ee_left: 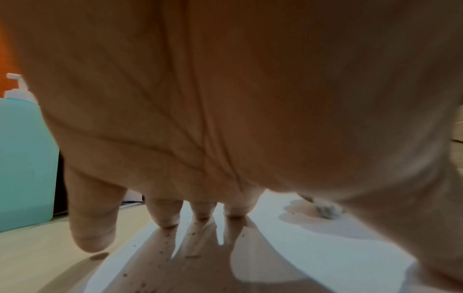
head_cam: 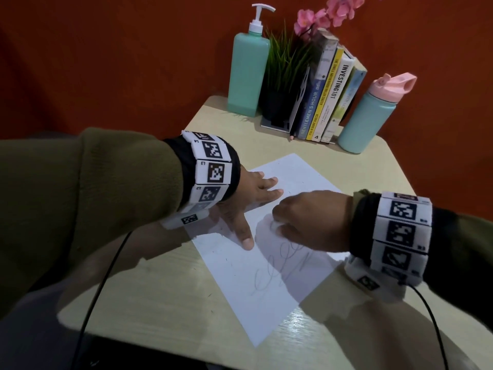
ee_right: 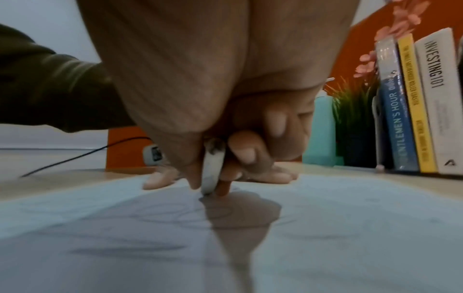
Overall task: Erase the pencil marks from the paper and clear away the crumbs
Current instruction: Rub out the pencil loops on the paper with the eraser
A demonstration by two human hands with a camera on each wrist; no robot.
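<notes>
- Fingers (ee_right: 235, 150) of the right hand (head_cam: 312, 220) pinch a worn white eraser (ee_right: 213, 168), its tip on the paper (head_cam: 240, 284).
- Left hand (head_cam: 250, 193) lies flat, fingers spread, pinning that thin, easily creased sheet to the desk (head_cam: 160, 303).
- Pencil marks (head_cam: 280, 271) remain nearer than the eraser; dark crumbs (ee_left: 160, 251) lie under the left fingers.

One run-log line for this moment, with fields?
step: erasing | right hand: pinches eraser on paper | left hand: flat, steadies paper | pencil marks: remain
</notes>
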